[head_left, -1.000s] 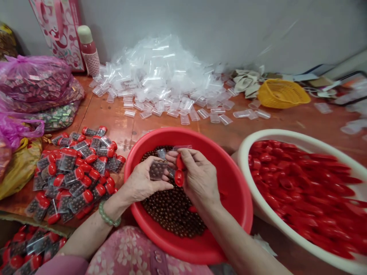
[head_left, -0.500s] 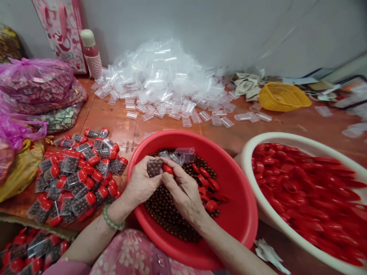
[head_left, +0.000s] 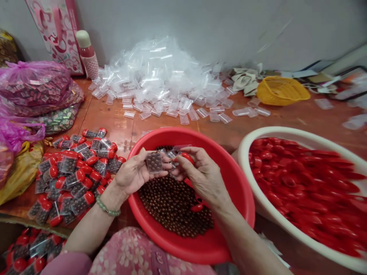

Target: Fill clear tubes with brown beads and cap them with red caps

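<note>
The clear, squarish case (head_left: pixel 154 170) holds many small, round, brown beads (head_left: pixel 155 161)

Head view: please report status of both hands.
Left hand holding bead-filled case. Right hand holding red cap, apart from case. Red basin beneath; no obstruction seen.

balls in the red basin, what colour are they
The balls are dark brown, clearest in the head view.
</note>
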`<act>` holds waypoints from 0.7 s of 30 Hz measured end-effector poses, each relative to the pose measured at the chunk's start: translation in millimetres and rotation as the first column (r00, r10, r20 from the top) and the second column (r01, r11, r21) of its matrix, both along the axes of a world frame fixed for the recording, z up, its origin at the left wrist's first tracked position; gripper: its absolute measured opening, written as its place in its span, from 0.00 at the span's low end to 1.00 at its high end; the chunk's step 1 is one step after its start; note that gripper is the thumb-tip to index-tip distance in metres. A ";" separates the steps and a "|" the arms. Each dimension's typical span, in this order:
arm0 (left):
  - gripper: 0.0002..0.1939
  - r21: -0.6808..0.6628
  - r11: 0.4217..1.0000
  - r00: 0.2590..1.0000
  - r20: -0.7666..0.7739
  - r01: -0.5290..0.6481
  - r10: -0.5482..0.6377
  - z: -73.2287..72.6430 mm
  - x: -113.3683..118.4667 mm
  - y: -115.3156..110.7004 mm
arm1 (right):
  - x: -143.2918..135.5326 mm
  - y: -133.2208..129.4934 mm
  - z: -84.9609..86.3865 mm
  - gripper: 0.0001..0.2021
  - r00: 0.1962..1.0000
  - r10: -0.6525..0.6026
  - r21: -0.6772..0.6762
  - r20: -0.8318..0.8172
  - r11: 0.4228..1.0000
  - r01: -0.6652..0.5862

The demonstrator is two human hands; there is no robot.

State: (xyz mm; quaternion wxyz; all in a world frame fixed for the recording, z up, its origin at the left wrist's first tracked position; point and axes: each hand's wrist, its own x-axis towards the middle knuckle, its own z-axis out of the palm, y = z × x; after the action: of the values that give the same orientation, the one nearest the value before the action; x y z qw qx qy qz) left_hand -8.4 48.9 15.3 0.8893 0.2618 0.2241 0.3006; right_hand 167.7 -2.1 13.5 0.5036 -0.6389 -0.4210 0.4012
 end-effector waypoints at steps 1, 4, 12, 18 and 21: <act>0.17 0.020 1.000 1.000 0.004 0.012 -0.012 2.0 -0.9 -1.2 | 1.3 -0.6 2.7 0.18 1.000 -0.003 0.001 -0.015 1.000 0.003; 0.17 0.139 0.989 0.998 -0.030 0.050 -0.047 8.2 -1.7 -7.2 | 4.2 -2.3 8.0 0.14 0.998 -0.037 0.025 -0.054 0.999 0.039; 0.14 0.322 0.944 0.986 -0.166 0.070 -0.016 13.9 4.0 -11.5 | 3.5 -1.5 11.2 0.18 0.897 -0.105 0.064 -0.429 0.987 0.146; 0.14 0.399 0.913 0.973 -0.230 0.085 0.010 11.4 4.7 -11.3 | 0.7 -4.4 16.9 0.14 0.859 -0.030 0.148 -0.512 0.981 0.122; 0.15 0.388 0.915 0.956 -0.294 0.106 0.014 13.2 6.8 -13.4 | -2.5 -5.0 17.3 0.11 0.861 -0.035 0.225 -0.508 0.959 0.172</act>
State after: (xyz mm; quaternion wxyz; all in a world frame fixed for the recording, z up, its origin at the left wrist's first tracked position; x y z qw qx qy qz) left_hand -1.6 35.5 28.5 0.7813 0.4844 0.2798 0.2769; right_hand 165.1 -7.0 30.8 0.6961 -0.4630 -0.2905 0.4655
